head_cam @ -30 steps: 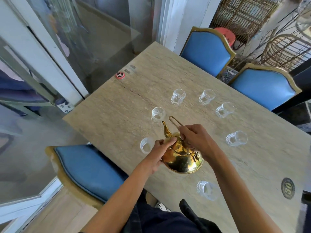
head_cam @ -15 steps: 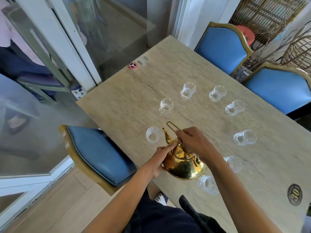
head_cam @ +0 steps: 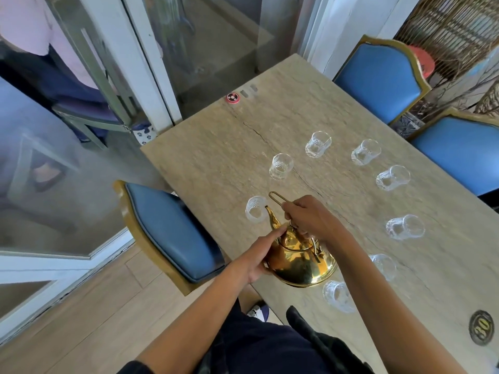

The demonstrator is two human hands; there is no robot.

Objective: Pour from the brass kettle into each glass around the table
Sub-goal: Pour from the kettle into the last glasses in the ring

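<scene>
stone table point(head_cam: 216, 163) by glass doors | right hand point(head_cam: 310, 217) gripping brass kettle point(head_cam: 302, 260) handle, left hand point(head_cam: 266, 252) pressing lid – keeping it on | spout tipping over near-left glass point(head_cam: 255, 211) – pouring, probably

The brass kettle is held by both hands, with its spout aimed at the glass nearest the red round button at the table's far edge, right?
Not quite. Both hands do hold the brass kettle, left hand at its side, right hand on the handle, but the head view shows the spout at the glass by the table's near-left edge, far from the red button.
</scene>
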